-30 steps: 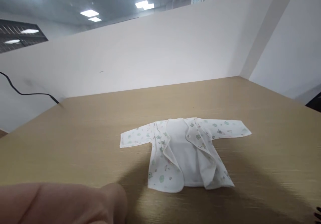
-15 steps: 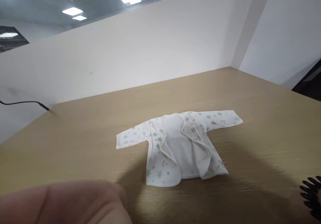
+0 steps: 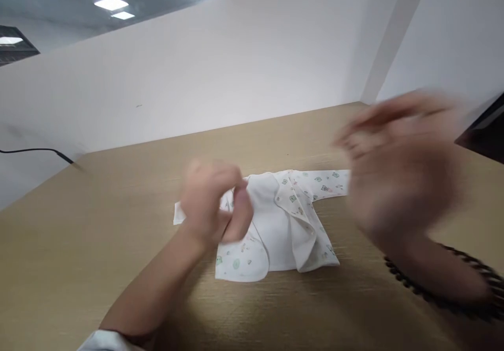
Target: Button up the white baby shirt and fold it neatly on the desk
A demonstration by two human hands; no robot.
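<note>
A small white baby jacket [image 3: 279, 230] with a pale green and grey print lies on the table, its front parted and its sleeves spread sideways. Above its left sleeve hovers my left hand [image 3: 216, 204], fingers curled and thumb apart from them, with nothing seen between. That hand hides most of the sleeve and part of the left front panel. My right hand [image 3: 401, 167], strongly smeared by motion, is raised over the end of the right sleeve and covers the cuff. Its finger positions are unclear. A black coiled band [image 3: 444, 288] circles my right wrist.
The wood-coloured table [image 3: 129, 193] meets a white partition [image 3: 236, 67] at the back and right. A black cable [image 3: 35, 150] comes in at the left. A dark object [image 3: 484, 136] stands at the right edge.
Both hands have come up and forward from the bottom of the view to over the jacket's sleeves. The jacket appears slightly further left and higher, as does the surrounding scene.
</note>
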